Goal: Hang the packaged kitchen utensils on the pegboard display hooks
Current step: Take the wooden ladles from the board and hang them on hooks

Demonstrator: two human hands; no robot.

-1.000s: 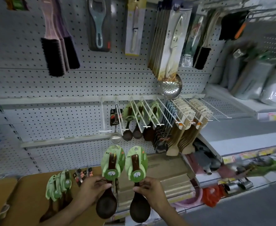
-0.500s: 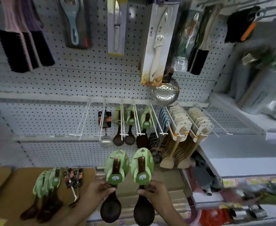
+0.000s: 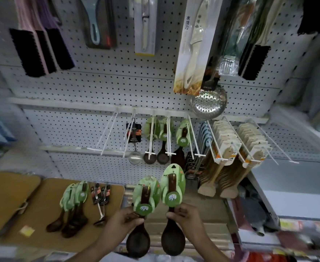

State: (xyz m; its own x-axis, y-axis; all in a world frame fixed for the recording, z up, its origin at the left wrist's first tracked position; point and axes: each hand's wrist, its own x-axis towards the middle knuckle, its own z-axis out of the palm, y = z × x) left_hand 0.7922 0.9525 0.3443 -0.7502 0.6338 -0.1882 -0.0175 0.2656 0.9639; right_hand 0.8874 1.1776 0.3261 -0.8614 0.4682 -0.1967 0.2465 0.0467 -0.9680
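My left hand [image 3: 122, 221] grips a dark wooden spoon on a green card [image 3: 146, 197] by its neck. My right hand [image 3: 186, 214] holds a second carded dark spoon [image 3: 172, 186], raised slightly higher, its card top just below the row of white pegboard hooks [image 3: 151, 137]. Matching green-carded spoons [image 3: 163, 129] hang on three of those hooks. More carded spoons [image 3: 74, 197] and two small black-carded utensils [image 3: 100, 195] lie on a tan board [image 3: 41, 205] at lower left.
An empty white hook [image 3: 109, 133] juts out left of a hanging steel ladle [image 3: 135, 157]. Pale wooden spatulas [image 3: 229, 146] fill hooks to the right. Brushes, knives and a steel skimmer [image 3: 209, 103] hang above. A white shelf [image 3: 295, 186] stands at right.
The view has closed in on the pegboard. My right hand has lifted its spoon higher than the left one, toward the hooks.
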